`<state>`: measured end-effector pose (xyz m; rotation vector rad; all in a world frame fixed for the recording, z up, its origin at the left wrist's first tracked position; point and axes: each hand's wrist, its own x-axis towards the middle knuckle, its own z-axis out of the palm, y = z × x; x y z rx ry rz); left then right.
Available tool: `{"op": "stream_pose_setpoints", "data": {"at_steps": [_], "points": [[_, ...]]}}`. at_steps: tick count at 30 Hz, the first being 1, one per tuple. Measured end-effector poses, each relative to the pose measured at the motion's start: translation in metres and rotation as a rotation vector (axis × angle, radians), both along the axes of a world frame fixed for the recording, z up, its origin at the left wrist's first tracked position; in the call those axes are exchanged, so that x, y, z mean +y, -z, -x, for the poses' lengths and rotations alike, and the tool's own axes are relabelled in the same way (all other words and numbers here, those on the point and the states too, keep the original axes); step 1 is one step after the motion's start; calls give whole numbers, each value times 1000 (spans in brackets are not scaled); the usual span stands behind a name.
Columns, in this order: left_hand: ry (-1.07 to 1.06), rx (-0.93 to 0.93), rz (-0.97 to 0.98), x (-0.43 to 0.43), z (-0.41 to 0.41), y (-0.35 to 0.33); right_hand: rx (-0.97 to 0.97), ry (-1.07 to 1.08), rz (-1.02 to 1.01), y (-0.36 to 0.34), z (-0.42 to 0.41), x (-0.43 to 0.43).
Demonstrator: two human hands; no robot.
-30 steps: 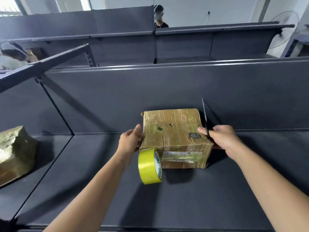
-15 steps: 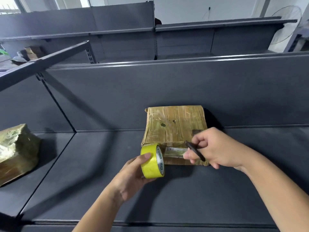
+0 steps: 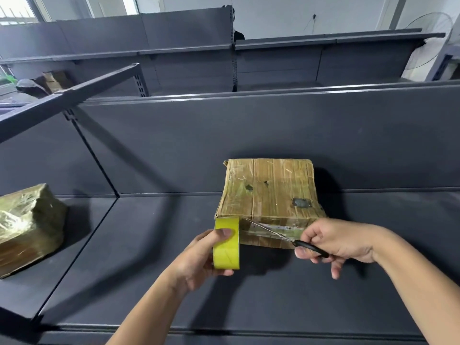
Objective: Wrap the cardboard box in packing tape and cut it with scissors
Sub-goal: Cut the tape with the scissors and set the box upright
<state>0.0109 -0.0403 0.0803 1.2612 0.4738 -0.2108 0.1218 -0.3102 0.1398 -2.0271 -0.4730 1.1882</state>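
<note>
At the left edge of the frame, a lumpy parcel wrapped in glossy tape (image 3: 27, 227) sits on the dark grey shelf (image 3: 149, 290), in the bay beyond an upright divider. In the upper left, on a farther rack, a small brown carton (image 3: 53, 80) is just visible.

Moving toward the middle, the left hand (image 3: 199, 255) grips the yellow tape roll (image 3: 227, 245). Its thumb presses on the outer face near the top and the fingers curl underneath. The roll is held on edge, touching the near left corner of the cardboard box (image 3: 268, 190), and its top meets the box's upper edge there.

The box rests on the shelf in the centre of the frame, backed close to the rear panel. It is covered in shiny tape, with a few dark scuffs on top.

To the right, the right hand (image 3: 341, 242) is closed round the black handles of the scissors (image 3: 286, 237). The blades slant up and left across the box's near face, with the tip just beside the roll. I cannot tell how far the blades are parted.

A fan (image 3: 428, 23) stands in the upper right corner.
</note>
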Motion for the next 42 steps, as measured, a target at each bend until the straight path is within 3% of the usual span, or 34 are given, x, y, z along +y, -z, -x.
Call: {"op": "stream_pose_setpoints", "data": {"at_steps": [6, 21, 30, 37, 42], "points": [[38, 17, -11, 4, -4, 2, -14, 1, -41, 5, -10, -1], [3, -31, 20, 4, -5, 17, -213, -34, 74, -4, -7, 19], [29, -67, -7, 4, -4, 20, -311, -82, 256, -22, -14, 35], [43, -87, -12, 4, -5, 22, -293, -127, 248, -25, -13, 45], [65, -97, -31, 5, -6, 22, -396, -272, 439, -35, -11, 64]]}}
